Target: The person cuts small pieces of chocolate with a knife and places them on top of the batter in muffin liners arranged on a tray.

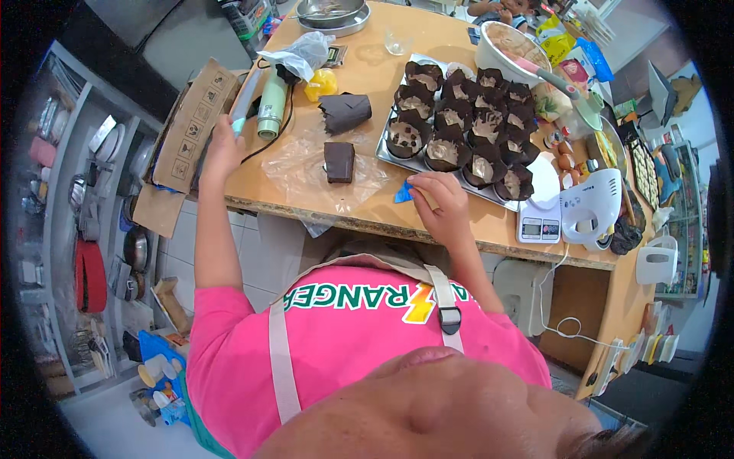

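My left hand (223,149) is at the table's left side, closed around the teal handle of a knife (245,103), its pale blade pointing away from me. My right hand (442,205) is by the near edge of the tray, its fingertips pinched at a small blue scrap (403,193). The metal tray (388,157) carries several dark paper baking cups (445,151) filled with light brown batter. Between my hands, a small stack of dark paper liners (339,162) rests on clear plastic wrap (294,170). A larger dark liner stack (345,112) lies beyond it.
A green bottle (273,105) and a cardboard box (200,115) are at the left. A white batter bowl (489,57) with a spatula stands far right. A digital scale (540,227) and hand mixer (595,200) sit near the right edge. Another person (501,11) is beyond the table.
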Demonstrator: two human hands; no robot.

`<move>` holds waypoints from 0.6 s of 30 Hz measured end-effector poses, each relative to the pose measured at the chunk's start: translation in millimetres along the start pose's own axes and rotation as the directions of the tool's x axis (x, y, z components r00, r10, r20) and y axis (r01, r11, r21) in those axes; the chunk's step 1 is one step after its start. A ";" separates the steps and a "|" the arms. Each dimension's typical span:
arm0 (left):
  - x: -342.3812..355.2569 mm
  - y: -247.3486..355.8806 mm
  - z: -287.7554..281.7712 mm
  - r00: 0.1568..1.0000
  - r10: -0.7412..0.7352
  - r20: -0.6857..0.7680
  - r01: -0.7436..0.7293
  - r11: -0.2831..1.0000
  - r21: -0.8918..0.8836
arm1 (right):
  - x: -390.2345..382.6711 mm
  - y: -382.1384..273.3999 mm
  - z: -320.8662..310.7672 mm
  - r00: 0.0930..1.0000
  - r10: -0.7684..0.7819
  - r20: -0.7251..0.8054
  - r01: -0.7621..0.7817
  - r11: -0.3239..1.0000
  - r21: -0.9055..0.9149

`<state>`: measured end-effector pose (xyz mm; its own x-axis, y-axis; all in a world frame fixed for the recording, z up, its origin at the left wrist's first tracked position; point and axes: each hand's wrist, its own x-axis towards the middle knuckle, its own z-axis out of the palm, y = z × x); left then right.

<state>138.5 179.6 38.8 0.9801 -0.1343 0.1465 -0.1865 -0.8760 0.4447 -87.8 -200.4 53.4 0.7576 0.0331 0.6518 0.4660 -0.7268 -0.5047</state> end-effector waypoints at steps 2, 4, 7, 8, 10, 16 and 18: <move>-15.1 9.7 -15.9 1.000 -0.006 -0.027 0.005 1.000 -0.027 | 0.5 1.1 2.1 1.000 -0.002 0.000 0.002 1.000 0.010; -34.4 14.1 -28.2 0.998 -0.022 -0.059 0.018 0.998 -0.055 | 2.7 0.2 3.7 1.000 -0.002 0.015 0.001 1.000 0.027; -60.4 25.1 -44.0 0.976 0.028 -0.216 -0.039 0.998 -0.045 | 6.1 -1.3 8.9 0.999 0.017 0.044 -0.021 0.996 0.084; -69.5 40.5 -48.3 0.965 0.026 -0.259 -0.058 0.992 -0.115 | 7.0 -1.5 11.9 0.998 0.036 0.056 -0.042 0.992 0.118; -83.7 54.9 -40.8 0.953 0.014 -0.304 -0.072 0.981 -0.179 | 11.0 -6.8 17.8 0.995 0.036 0.098 -0.057 0.973 0.222; -126.6 115.4 38.3 0.916 0.266 -0.299 -0.400 0.603 -0.690 | 30.0 -43.6 55.7 0.964 0.155 0.214 -0.255 0.754 0.606; -134.5 135.4 54.8 0.886 0.397 -0.239 -0.450 0.610 -0.652 | 29.5 -45.6 68.1 0.956 0.221 0.195 -0.292 0.619 0.729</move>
<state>-14.8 53.6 31.0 0.7777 -0.3561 0.5180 -0.5994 -0.1718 0.7818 -55.6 -119.5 57.1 0.9161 0.0045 0.4008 0.4004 0.0403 -0.9155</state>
